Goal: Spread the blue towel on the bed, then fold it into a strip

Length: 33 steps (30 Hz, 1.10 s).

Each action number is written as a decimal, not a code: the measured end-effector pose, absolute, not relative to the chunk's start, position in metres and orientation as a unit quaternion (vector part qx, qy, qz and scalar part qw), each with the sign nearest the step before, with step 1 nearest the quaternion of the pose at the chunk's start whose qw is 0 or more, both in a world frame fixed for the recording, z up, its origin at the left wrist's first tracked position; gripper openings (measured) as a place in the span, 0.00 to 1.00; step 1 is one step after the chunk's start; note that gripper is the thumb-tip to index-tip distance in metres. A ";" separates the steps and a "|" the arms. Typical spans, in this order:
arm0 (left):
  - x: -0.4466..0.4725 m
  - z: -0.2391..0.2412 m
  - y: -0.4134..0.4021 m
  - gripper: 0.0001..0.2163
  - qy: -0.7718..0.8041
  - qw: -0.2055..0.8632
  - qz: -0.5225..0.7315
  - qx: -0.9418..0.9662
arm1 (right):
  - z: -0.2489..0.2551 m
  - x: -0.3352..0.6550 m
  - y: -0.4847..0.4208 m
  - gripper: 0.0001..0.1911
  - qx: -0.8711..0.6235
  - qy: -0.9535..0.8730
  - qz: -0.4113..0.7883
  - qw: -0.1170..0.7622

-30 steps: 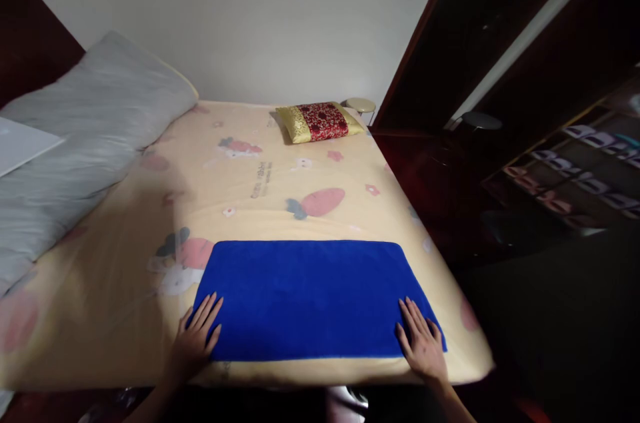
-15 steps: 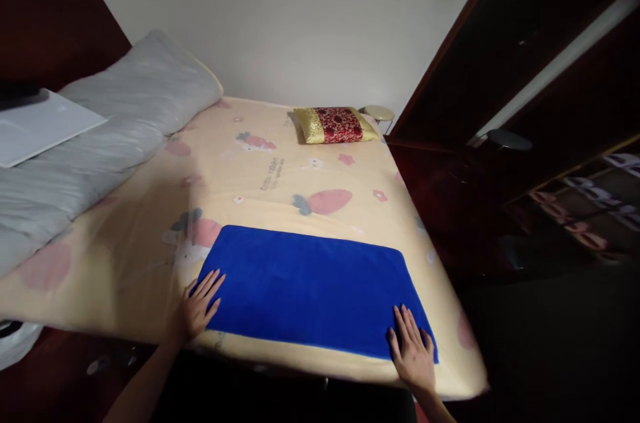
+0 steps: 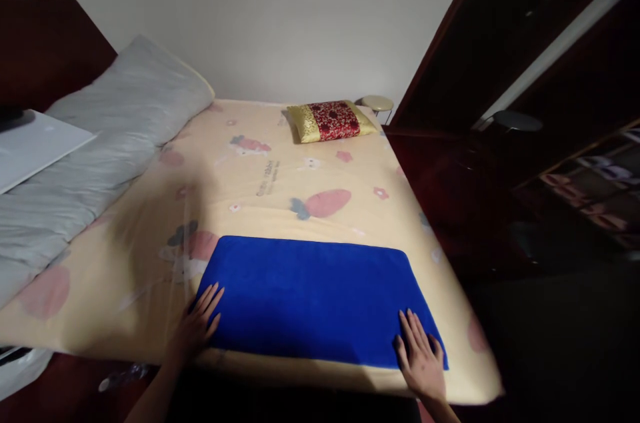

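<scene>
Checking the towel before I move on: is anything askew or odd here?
Nothing stands out. The blue towel lies flat and unwrinkled near the bed's front edge, with the left hand and right hand flat on its near corners.

A deep-blue rectangular terry towel (image 3: 315, 300) lies flat and smooth, spread wide with rounded corners, at the 6 o'clock edge of the pale-yellow cartoon-print bed sheet (image 3: 280, 183), its long side running 9 to 3 o'clock
</scene>
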<state>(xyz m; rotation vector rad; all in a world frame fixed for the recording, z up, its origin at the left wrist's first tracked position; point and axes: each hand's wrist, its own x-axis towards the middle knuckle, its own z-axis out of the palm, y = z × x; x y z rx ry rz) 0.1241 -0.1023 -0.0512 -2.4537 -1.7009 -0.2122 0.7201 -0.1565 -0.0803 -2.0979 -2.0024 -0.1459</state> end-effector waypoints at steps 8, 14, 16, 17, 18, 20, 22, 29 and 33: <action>0.125 -0.051 -0.101 0.27 -0.565 0.089 -0.084 -0.816 | -0.088 0.723 -0.152 0.32 -0.719 -0.678 -0.052 0.147; 0.122 -0.057 -0.100 0.28 -0.557 0.114 -0.080 -0.819 | -0.096 0.724 -0.151 0.32 -0.731 -0.660 -0.073 0.157; 0.120 -0.059 -0.099 0.28 -0.554 0.118 -0.078 -0.821 | -0.097 0.724 -0.150 0.32 -0.734 -0.658 -0.077 0.152; 0.120 -0.059 -0.099 0.28 -0.552 0.120 -0.079 -0.821 | -0.097 0.724 -0.150 0.32 -0.734 -0.658 -0.079 0.150; 0.120 -0.060 -0.098 0.28 -0.551 0.121 -0.081 -0.822 | -0.097 0.724 -0.149 0.32 -0.734 -0.658 -0.082 0.147; 0.120 -0.061 -0.098 0.28 -0.553 0.121 -0.085 -0.820 | -0.097 0.723 -0.148 0.32 -0.734 -0.659 -0.087 0.143; 0.120 -0.062 -0.097 0.28 -0.556 0.122 -0.088 -0.817 | -0.097 0.724 -0.148 0.32 -0.737 -0.656 -0.089 0.140; 0.123 -0.062 -0.098 0.29 -0.560 0.130 -0.104 -0.812 | -0.104 0.730 -0.147 0.32 -0.728 -0.663 -0.092 0.149; 0.123 -0.063 -0.097 0.28 -0.561 0.128 -0.105 -0.811 | -0.107 0.733 -0.146 0.31 -0.727 -0.664 -0.084 0.151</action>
